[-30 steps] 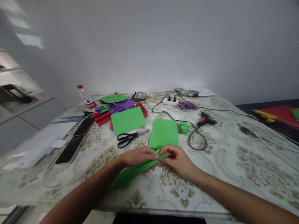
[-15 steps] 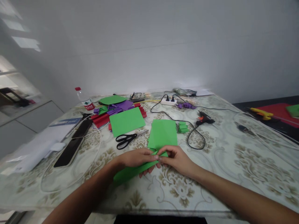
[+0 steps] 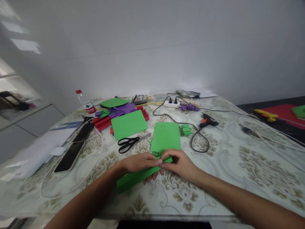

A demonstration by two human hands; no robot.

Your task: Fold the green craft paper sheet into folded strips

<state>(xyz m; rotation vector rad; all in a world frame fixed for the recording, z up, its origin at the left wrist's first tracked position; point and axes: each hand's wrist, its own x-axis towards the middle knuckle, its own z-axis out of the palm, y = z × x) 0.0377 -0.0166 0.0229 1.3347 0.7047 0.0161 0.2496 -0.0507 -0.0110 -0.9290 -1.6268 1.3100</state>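
Near the front of the table, a long folded strip of green paper (image 3: pixel 133 180) runs between both hands. My left hand (image 3: pixel 140 162) is closed on it, thumb on top and fingers beneath. Pinching its right end is my right hand (image 3: pixel 179 163), finger and thumb together close to the left thumb. Just beyond the hands lies a small stack of green sheets (image 3: pixel 166 136), with folded green pieces (image 3: pixel 186 129) to its right. Black-handled scissors (image 3: pixel 131 142) rest to the left, their blades partly open, below another green sheet (image 3: pixel 130 124).
Purple, red and green paper pieces (image 3: pixel 122 109) pile up at the back left, near a bottle (image 3: pixel 86 103). A phone (image 3: pixel 70 157) and white cable lie left. A black glue gun (image 3: pixel 207 121) and its cord lie right of centre, below a power strip (image 3: pixel 172 104).
The left end of the green strip has tilted, showing more of its broad face. Both hands keep nearly the same place and grip.
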